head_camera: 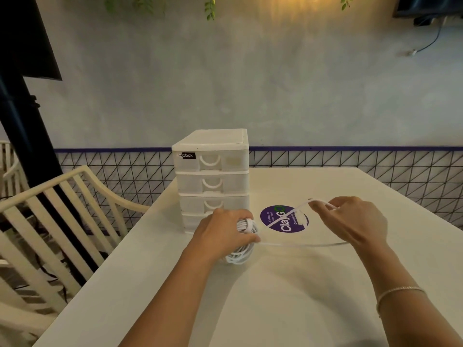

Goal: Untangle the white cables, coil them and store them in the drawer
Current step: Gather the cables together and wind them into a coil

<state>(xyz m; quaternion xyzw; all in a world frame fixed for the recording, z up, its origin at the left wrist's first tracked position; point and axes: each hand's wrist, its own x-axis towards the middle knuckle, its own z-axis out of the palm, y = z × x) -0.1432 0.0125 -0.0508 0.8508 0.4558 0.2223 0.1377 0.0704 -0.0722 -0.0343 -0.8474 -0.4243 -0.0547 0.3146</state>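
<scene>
**Coil in hand, tail out to the right**

From the head view, at centre frame: the left hand (220,236) is gripping a bundle of white cable (241,242), fingers curled round the coil just above the table (288,296). The right hand (350,221) is pinching the loose end, which is running across the purple sticker (283,219). The drawer unit (211,176) is standing just behind, every drawer looking closed. Risk: loosen that left grip and the loops could spring apart; a hard tug on the tail could knot it.
</scene>
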